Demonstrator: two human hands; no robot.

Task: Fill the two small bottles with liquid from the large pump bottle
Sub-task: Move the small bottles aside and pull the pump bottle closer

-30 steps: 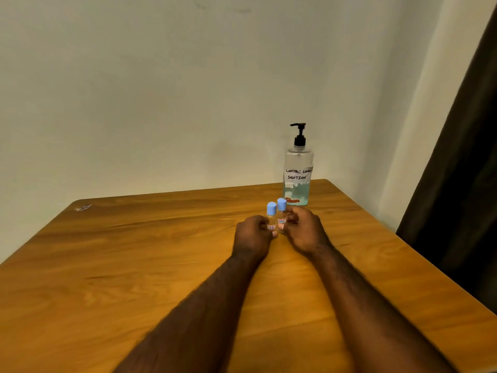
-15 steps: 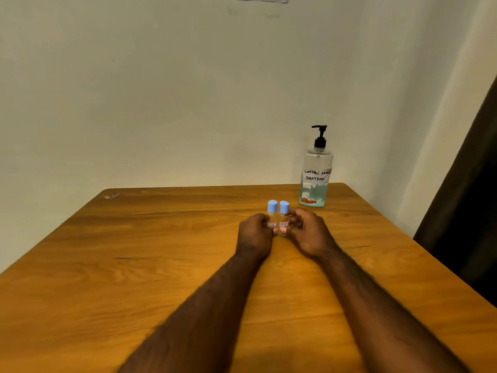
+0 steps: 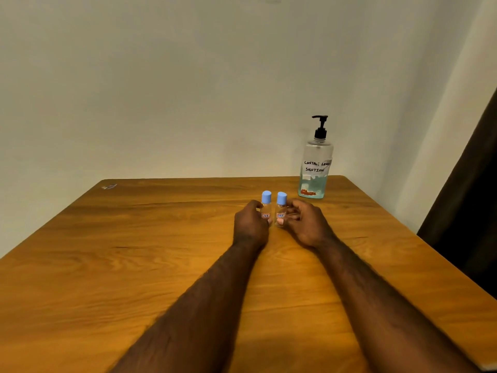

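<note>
Two small clear bottles with blue caps stand upright side by side on the wooden table [image 3: 134,265]. My left hand [image 3: 250,224] grips the left small bottle [image 3: 266,204]. My right hand [image 3: 306,224] grips the right small bottle [image 3: 281,205], thumb at its front. Both caps are on. The large pump bottle [image 3: 316,168] stands behind them at the table's far right corner, clear with a black pump, a handwritten "contact lens solution" label and bluish liquid in its lower part.
A small scrap [image 3: 109,187] lies at the table's far left corner. A pale wall [image 3: 188,90] runs close behind the table. A dark curtain [image 3: 473,197] hangs at the right, past the table's right edge.
Both hands stay on the small bottles in the same spot. The view has shifted a little, so the pump bottle appears further right and slightly farther from the hands.
</note>
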